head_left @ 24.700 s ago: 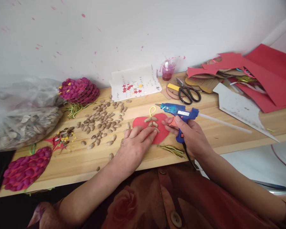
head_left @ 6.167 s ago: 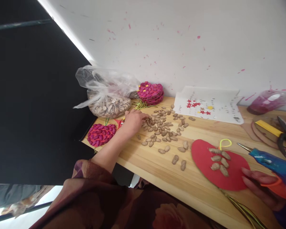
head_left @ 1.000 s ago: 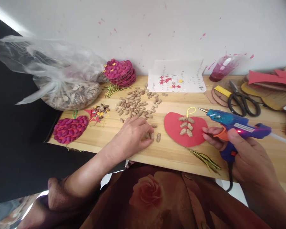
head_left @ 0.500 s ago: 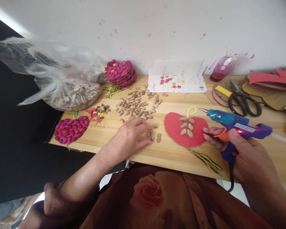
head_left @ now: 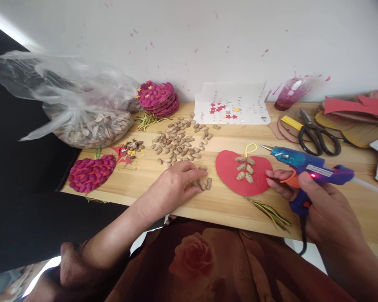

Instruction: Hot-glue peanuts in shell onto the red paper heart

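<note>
My left hand (head_left: pixel 178 182) rests low over the wooden table, its thumb and fingers curled round a few peanuts (head_left: pixel 204 183) that lie on the wood. In my right hand (head_left: pixel 326 205) is a blue hot glue gun (head_left: pixel 302 161), a finger at its orange trigger and its nozzle pointing left. A red light glows on its body. Between the hands lies a red paper shape (head_left: pixel 228 174) with several peanuts stuck or laid in two slanting rows. It has a yellow loop (head_left: pixel 250 148) at the top and a green-black tassel (head_left: pixel 271 213) below.
Loose peanuts (head_left: pixel 176 140) spread behind my left hand. To the left are a plastic bag (head_left: pixel 91 126), a magenta-studded piece (head_left: pixel 91 173) and a stack (head_left: pixel 159 100) of similar ones. Star-covered paper (head_left: pixel 248 113), a stained cup (head_left: pixel 290 94) and scissors (head_left: pixel 318 136) stand or lie at the back.
My left hand has closed in on the small peanut group, and the peanuts there sit closer together. My right hand still holds the glue gun; the view has shifted slightly.
</note>
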{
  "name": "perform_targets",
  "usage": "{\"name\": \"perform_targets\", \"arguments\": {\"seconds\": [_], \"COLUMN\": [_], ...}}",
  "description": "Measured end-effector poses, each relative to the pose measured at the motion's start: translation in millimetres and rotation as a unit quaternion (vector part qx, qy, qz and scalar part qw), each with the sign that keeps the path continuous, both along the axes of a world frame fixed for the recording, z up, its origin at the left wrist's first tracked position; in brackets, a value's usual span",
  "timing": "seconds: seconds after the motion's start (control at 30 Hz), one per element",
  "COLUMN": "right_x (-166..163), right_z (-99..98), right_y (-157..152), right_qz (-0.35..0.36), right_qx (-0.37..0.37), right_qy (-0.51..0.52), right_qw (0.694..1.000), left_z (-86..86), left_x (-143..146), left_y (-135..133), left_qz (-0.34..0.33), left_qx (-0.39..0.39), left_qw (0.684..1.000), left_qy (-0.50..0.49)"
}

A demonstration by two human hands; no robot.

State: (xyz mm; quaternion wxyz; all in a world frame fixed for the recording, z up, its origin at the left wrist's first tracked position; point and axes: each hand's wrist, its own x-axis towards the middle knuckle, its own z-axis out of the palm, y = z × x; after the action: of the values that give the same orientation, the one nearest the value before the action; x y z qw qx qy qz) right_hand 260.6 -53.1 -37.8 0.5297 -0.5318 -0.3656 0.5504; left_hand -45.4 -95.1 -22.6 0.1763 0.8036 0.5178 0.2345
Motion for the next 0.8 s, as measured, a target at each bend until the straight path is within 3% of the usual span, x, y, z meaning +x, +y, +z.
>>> {"name": "perform_targets", "arguments": {"seconds": [0.33,0.8], "right_x": [0.0,0.1], "right_z": [-1.0,-0.7], "right_y": [0.1,1.5], "right_qz": [0.003,-0.013], "right_qx": [-0.002,-0.013], "right_qy": [0.005,0.002], "right_qw": [1.000,1.000], "left_z": [-1.7,4.3], "left_x": [10.8,-10.0], "left_y": [-2.8,0.6], "left_qz": [0.019,-0.017], "left_qx": [0.014,-0.007], "left_qw": [1.000,1.000], "left_qy": [-0.004,0.008]}}
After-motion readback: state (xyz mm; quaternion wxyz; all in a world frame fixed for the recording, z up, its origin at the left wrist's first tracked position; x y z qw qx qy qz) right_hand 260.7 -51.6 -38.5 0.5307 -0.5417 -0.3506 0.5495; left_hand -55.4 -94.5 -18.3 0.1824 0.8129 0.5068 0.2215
